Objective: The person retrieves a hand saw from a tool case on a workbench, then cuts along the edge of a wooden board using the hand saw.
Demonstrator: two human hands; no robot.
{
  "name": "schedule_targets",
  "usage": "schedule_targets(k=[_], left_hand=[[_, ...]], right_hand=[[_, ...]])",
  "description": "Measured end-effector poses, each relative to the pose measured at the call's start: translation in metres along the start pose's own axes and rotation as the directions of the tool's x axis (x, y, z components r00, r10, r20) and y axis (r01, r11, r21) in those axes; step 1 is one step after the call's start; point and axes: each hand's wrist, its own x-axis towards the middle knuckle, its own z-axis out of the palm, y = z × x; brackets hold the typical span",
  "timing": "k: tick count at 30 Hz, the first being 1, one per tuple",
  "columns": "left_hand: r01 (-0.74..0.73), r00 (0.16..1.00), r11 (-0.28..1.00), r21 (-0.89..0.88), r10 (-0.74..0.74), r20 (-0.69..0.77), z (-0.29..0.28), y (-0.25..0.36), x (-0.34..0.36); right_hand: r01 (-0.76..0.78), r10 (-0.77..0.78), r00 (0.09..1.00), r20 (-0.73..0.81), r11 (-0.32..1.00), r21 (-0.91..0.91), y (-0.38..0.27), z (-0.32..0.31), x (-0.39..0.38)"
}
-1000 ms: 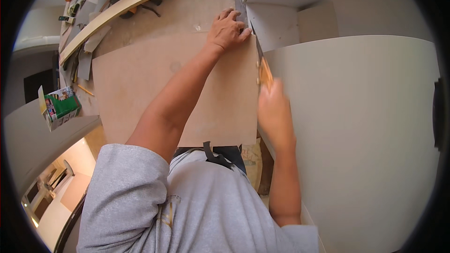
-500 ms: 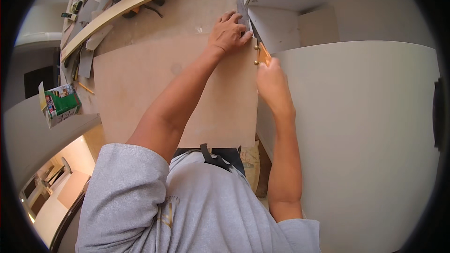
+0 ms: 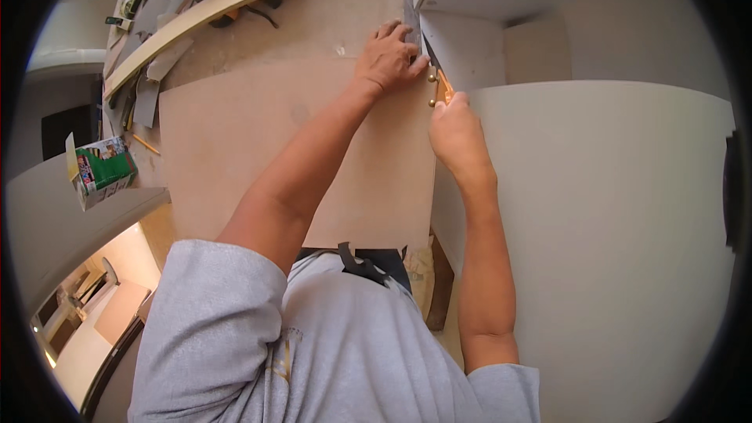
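"What did the head view record of the worker's hands?"

"The left hand lay open, palm down with fingers bent, over the far right corner of a tan board, upper center of the frame. The right hand, right of center, was closed around the orange handle of a tool."

"And where was that tool?"

"Just beside the board's right edge, below the left hand's thumb. Two brass-colored studs showed on its handle; its dark, narrow blade pointed toward the top of the frame."

"What surrounded the pair?"

"A curved pale strip crossed the upper left. A green-and-white box stood at the left, near a yellow stick. A large pale panel filled the right."
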Motion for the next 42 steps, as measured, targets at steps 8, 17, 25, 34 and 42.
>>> schedule_targets(k=[8, 17, 25, 34, 42], left_hand=[[0.044, 0.995, 0.999, 0.031, -0.046, 0.091, 0.004, -0.001, -0.002], [0.013, 0.998, 0.999, 0.044, -0.016, 0.064, 0.000, 0.004, -0.001], [0.016, 0.999, 0.999, 0.030, -0.017, 0.041, 0.005, 0.001, -0.003], [0.027, 0.997, 0.999, 0.043, -0.029, 0.064, -0.001, 0.005, -0.001], [0.025, 0.999, 0.999, 0.023, -0.026, 0.027, 0.004, 0.001, -0.003]], right_hand=[[-0.293, 0.289, 0.944, 0.159, 0.956, 0.006, 0.016, -0.050, -0.178], [0.025, -0.031, 0.997, -0.074, 0.997, -0.078, -0.001, -0.003, -0.003], [-0.225, 0.217, 0.969, 0.118, 0.972, 0.067, 0.017, -0.048, -0.185], [0.031, -0.028, 0.998, -0.057, 0.999, 0.040, 0.015, 0.006, -0.003], [-0.189, 0.179, 0.977, 0.119, 0.979, 0.082, 0.030, -0.041, -0.192]])
